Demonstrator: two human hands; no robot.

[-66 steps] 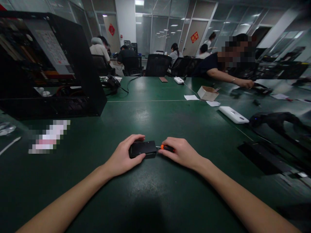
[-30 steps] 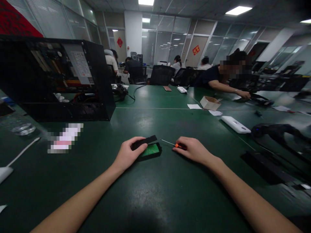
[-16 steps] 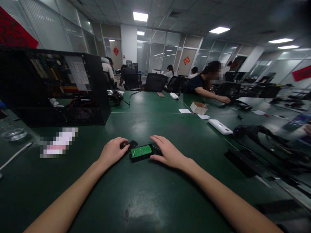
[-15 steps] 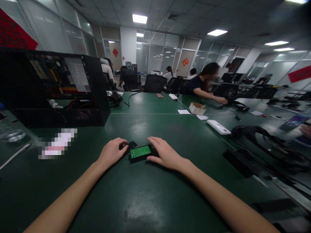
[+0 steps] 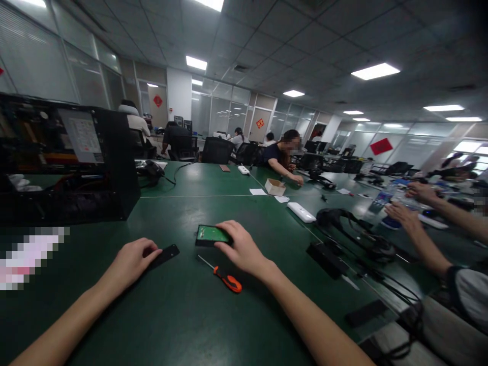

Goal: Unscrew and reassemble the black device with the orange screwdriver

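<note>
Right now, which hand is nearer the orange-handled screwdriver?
Right. The right hand lies just beyond the screwdriver, on the opened case; the left hand sits farther left, on the black cover.

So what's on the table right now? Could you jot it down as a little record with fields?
left hand: rests on the black cover, flat on the table
right hand: grips the opened case, green board showing
screwdriver: lies loose between the arms, orange handle
behind: open computer case, far left
neighbour: another person's hands at right
</note>
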